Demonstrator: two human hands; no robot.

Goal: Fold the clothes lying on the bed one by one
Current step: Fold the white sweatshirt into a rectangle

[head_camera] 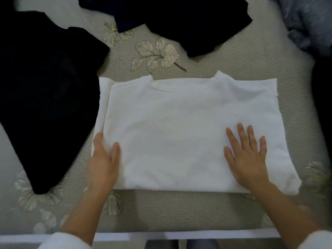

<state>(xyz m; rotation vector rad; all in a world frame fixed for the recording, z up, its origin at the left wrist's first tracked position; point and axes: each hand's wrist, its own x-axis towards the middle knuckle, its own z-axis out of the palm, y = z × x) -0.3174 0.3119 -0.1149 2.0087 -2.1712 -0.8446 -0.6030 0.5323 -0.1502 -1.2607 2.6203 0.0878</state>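
Centrally, a white T-shirt [179, 133] lies flat on the bed [233, 65], partly folded into a broad rectangle whose long axis runs from the left hand [103, 162] across to the right hand [248, 159]. Its neckline points away from both hands, toward the far side of the bed, and its straight folded edge lies nearest the wrists. The fabric is plain, bright white and mostly smooth, with faint creases; a narrow folded-in strip shows along the side beyond the left hand, and a rounded corner of cloth juts out past the right hand near the folded edge. The left hand rests at the shirt's near corner with fingers together and curved over the side edge; whether it pinches the cloth or merely presses it cannot be told. The right hand lies flat on top of the shirt, palm down, fingers spread and released, grasping nothing. A large black garment [45, 97] is spread outward of the left hand, just beside the shirt's edge. A second dark garment [179, 22] lies well beyond the fingertips, apart from the neckline, with a leaf print on the bed cover between them. A grey mottled fabric [309, 24] is bunched far beyond and outward of the right hand. White sleeves cover both forearms near the lower frame edge.
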